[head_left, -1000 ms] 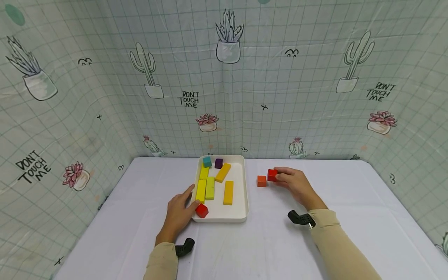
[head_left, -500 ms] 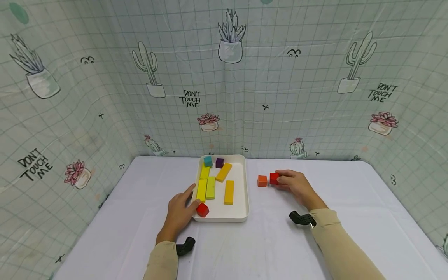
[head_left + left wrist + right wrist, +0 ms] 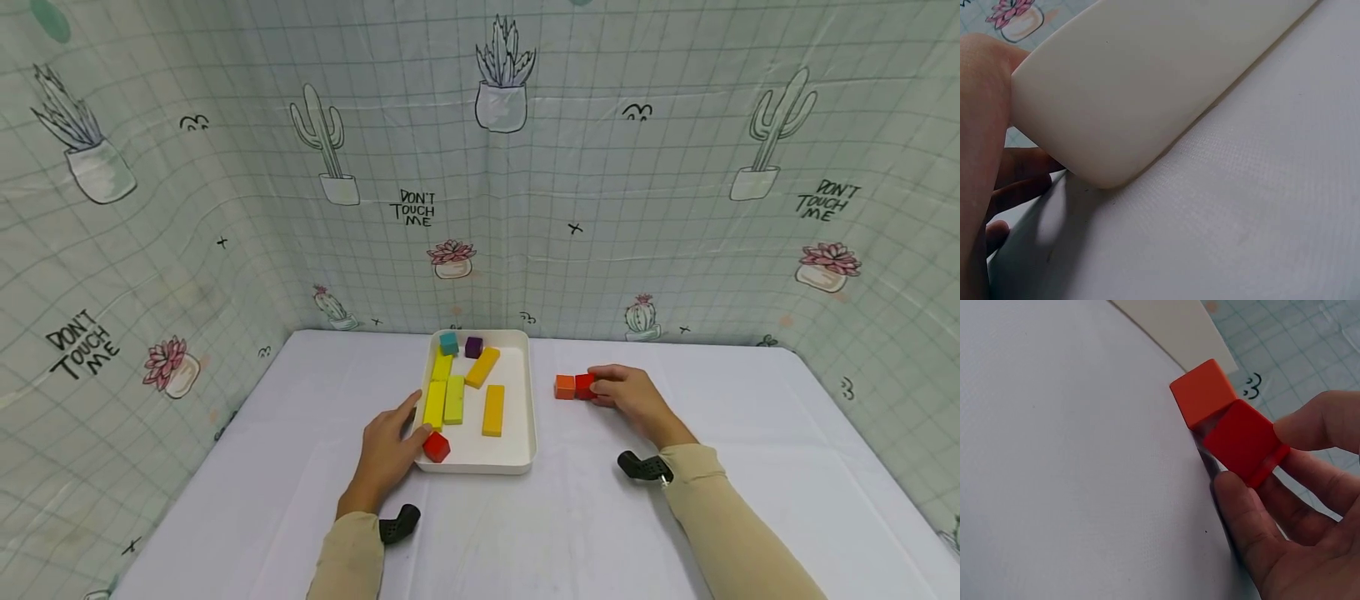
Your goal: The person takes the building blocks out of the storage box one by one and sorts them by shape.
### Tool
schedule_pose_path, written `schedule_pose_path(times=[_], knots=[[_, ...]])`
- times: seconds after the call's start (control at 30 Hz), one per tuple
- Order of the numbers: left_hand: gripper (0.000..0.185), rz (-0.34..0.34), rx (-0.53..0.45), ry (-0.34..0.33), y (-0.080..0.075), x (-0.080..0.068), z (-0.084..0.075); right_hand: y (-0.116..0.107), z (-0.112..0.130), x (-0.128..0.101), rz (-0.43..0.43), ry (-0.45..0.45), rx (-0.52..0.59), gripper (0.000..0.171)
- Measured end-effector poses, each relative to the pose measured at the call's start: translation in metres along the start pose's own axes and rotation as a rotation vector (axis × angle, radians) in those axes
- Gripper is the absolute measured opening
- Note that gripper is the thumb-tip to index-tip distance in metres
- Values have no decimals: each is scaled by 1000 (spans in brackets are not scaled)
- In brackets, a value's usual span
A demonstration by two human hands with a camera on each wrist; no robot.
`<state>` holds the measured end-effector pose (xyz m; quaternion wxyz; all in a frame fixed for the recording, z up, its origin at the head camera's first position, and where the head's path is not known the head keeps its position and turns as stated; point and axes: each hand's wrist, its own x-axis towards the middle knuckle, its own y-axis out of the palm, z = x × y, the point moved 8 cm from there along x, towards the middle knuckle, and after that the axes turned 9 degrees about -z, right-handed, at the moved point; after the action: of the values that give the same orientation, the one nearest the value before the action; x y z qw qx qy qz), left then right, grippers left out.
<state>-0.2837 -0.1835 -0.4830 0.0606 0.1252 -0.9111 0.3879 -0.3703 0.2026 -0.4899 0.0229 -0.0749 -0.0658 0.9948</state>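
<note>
My right hand [image 3: 637, 400] pinches a red cube [image 3: 1242, 439] between thumb and fingers. The cube is right beside an orange cube [image 3: 565, 387] on the table; in the right wrist view their near edges seem to touch. At the left side of a white tray [image 3: 480, 454], my left hand [image 3: 386, 454] grips the wall, thumb over the rim and fingers outside. Just by that thumb, a second red cube [image 3: 437, 447] sits tilted in the tray's near left corner. In the left wrist view, the tray's outer wall [image 3: 1135, 81] hides the blocks.
Inside the tray lie several yellow and yellow-green blocks [image 3: 453, 400], two orange-yellow ones [image 3: 492, 410], a teal cube [image 3: 448, 342] and a purple cube [image 3: 474, 347]. A white cloth covers the table [image 3: 495, 542]. Behind it hangs a patterned curtain [image 3: 570, 167].
My right hand has lowered the red cube and then brought it leftward against the orange cube. The left hand keeps its grip on the tray. The head view has shifted slightly.
</note>
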Motion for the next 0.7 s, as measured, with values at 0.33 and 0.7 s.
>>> schedule_pose_path(times=[0.33, 0.7], knots=[[64, 7, 8, 1, 1, 2, 0, 1, 3, -4, -19, -21, -85, 45], [65, 4, 12, -4, 1, 2, 0, 0, 2, -3, -27, -56, -207, 44]])
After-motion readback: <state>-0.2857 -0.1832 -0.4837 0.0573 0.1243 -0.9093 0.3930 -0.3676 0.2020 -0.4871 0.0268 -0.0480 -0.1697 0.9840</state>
